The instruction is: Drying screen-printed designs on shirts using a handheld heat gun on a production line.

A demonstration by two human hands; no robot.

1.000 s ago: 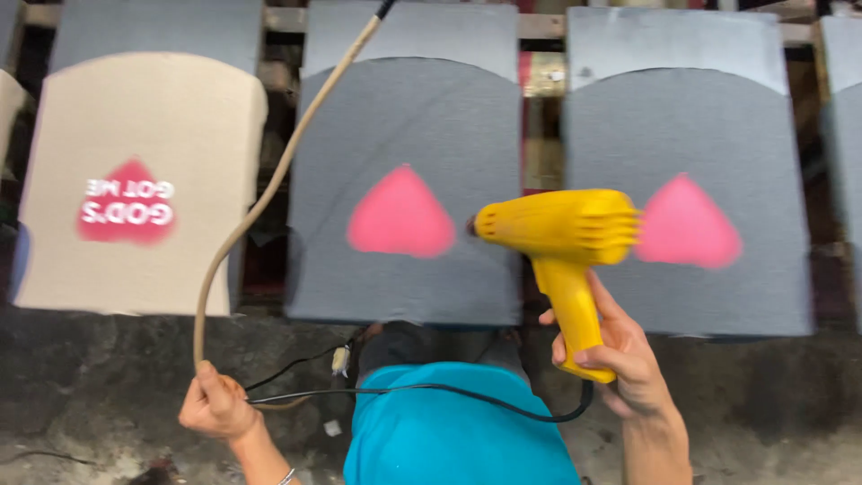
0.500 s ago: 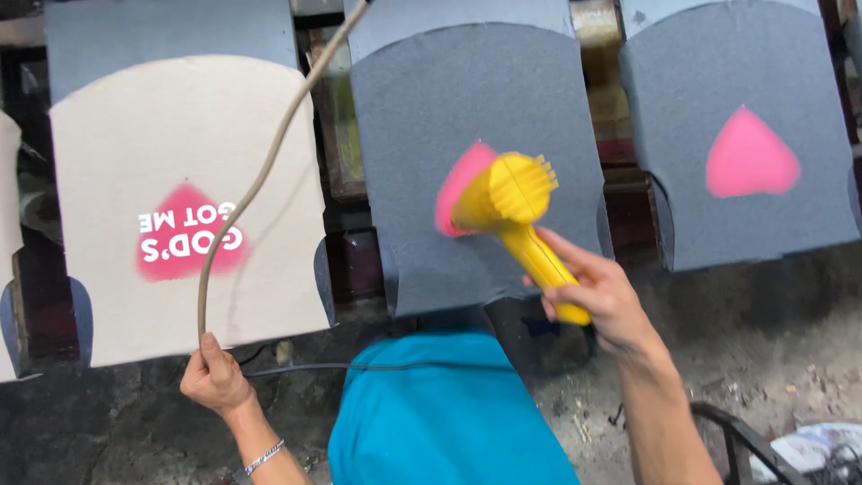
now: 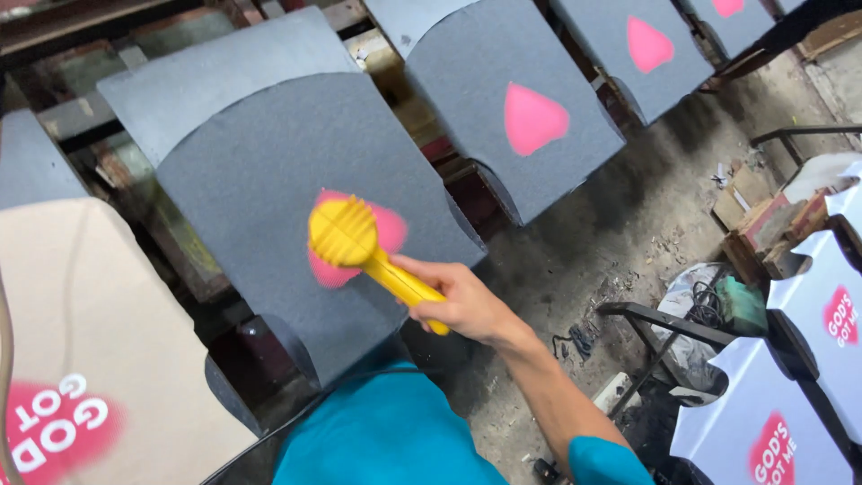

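A yellow heat gun (image 3: 359,247), handle wrapped in the fingers (image 3: 429,274), points its round ribbed nozzle at a pink heart print (image 3: 386,229) just beyond them.

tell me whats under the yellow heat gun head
The yellow heat gun, held in the right hand, hangs over a pink heart print on a dark grey board. The heart's middle is covered by the gun's head.

I see a bright yellow ribbed plastic heat gun (image 3: 352,235) against a dark grey fabric panel (image 3: 269,207) marked with a pink heart-shaped print (image 3: 391,229). To the right of that panel, another grey panel (image 3: 503,108) bears a solid pink heart (image 3: 532,118). Left of it lies a beige panel (image 3: 99,332) with a red-pink patch and white lettering. My shirt (image 3: 386,440) is teal.
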